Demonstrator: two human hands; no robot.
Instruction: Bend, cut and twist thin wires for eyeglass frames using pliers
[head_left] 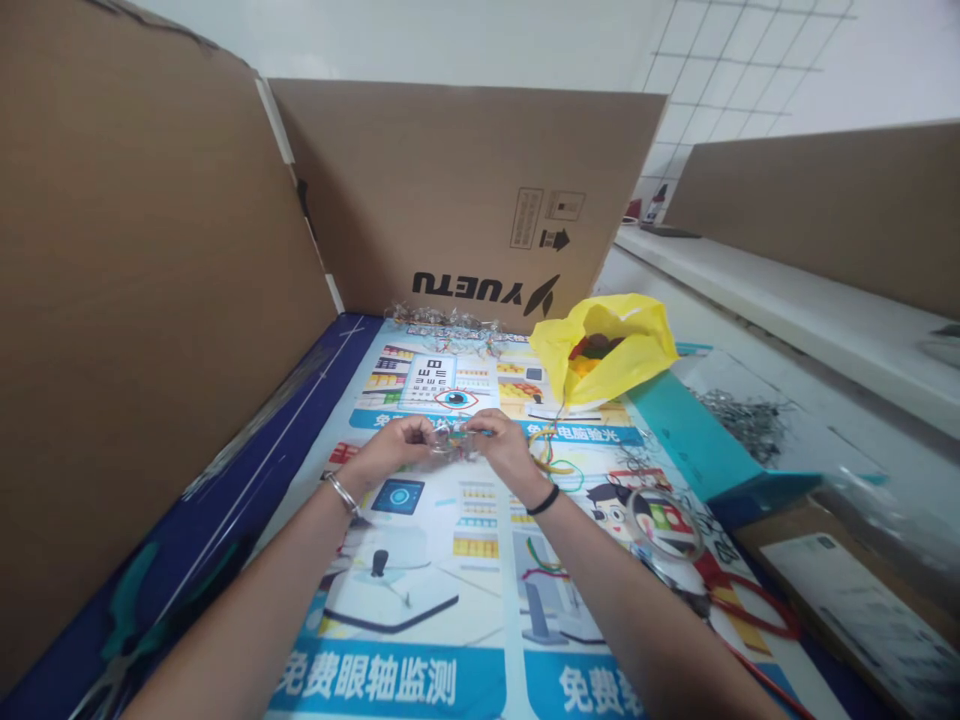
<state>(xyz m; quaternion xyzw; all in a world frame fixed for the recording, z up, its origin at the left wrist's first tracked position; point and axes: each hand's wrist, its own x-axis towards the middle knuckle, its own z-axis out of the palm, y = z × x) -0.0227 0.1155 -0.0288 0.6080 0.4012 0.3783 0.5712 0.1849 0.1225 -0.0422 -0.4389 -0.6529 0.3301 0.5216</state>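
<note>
My left hand (401, 445) and my right hand (504, 447) meet over the middle of the printed poster sheet (420, 545). The fingers of both are pinched on a small bundle of thin, shiny silvery wire-like pieces (454, 440). It is blurred, so its exact kind does not show. Close to my right hand lie loose red, yellow and green strands (551, 455), which trail from an open yellow plastic bag (634, 345). Dark red and orange contents show inside the bag's mouth.
A tangled row of shiny pieces (450, 318) lies at the back, by the cardboard wall (450, 190). Teal-handled pliers (131, 610) are at left. A tape roll (664, 525), red-handled scissors (757, 605) and a teal box (690, 440) beside many small metal pieces (750, 420) sit right.
</note>
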